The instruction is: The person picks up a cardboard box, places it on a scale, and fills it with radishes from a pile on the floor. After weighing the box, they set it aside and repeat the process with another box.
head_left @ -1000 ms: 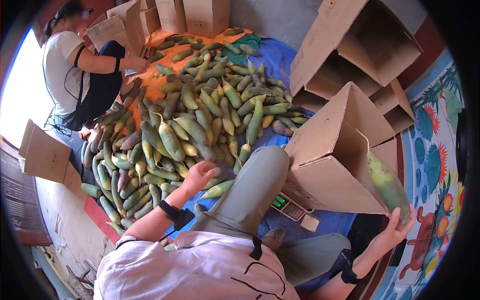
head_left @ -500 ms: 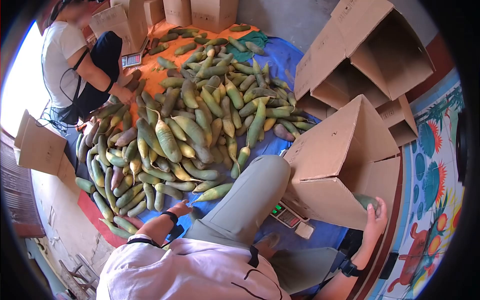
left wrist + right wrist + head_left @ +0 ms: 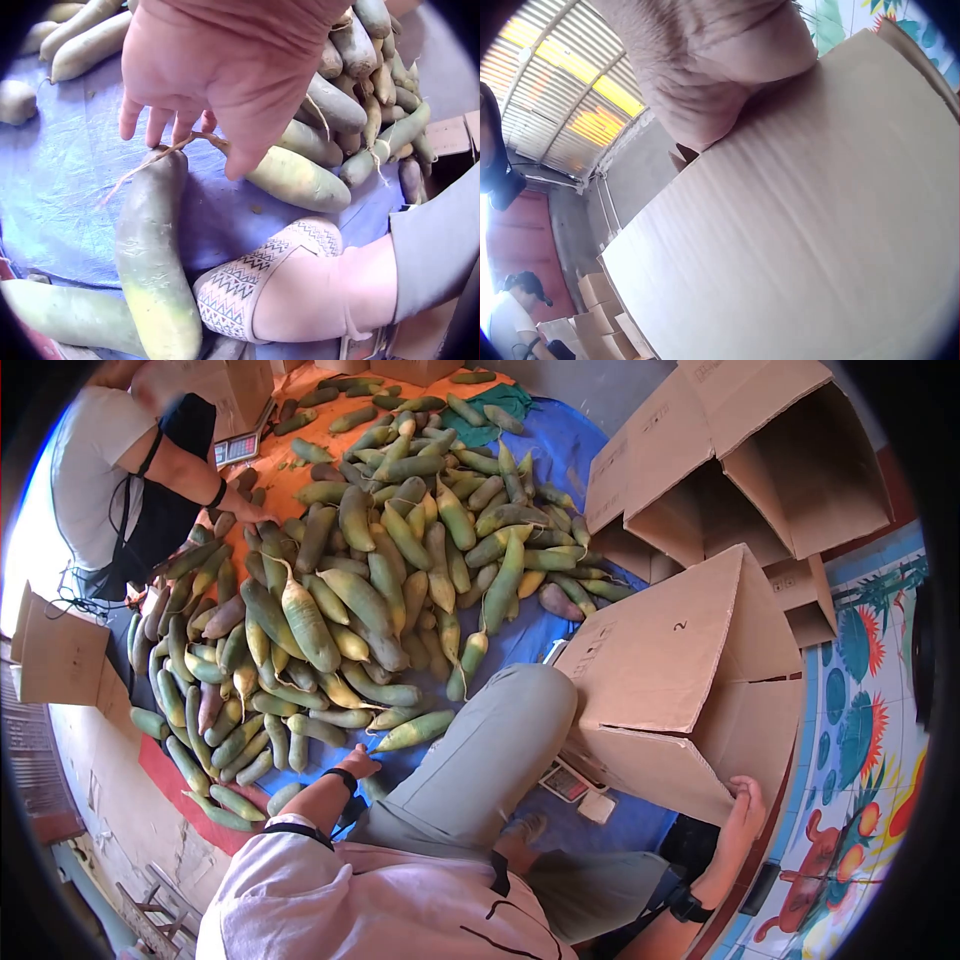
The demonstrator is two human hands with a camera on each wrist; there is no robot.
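Observation:
My left hand (image 3: 358, 762) is low over the blue sheet beside my bent knee. In the left wrist view its fingers reach down to the end of a thick green radish (image 3: 154, 240), thumb out straight. A thin root tail of another pale green radish (image 3: 300, 176) runs past the thumb. My right hand (image 3: 742, 812) rests at the near rim of an upright cardboard box (image 3: 650, 660), fingertips over the edge. In the right wrist view the heel of that hand lies against the box wall (image 3: 780, 232); its fingers are hidden, so I cannot tell what they hold.
A large heap of green radishes (image 3: 350, 590) covers the blue and orange sheets. Stacked open boxes (image 3: 740, 460) stand at the right back. A scale (image 3: 566, 780) sits between knee and box. Another person (image 3: 120, 470) crouches at the far left, reaching to the heap.
My right hand has lowered a green radish into the box, where it is out of sight. My left hand has dropped from the heap toward the sheet near my knee.

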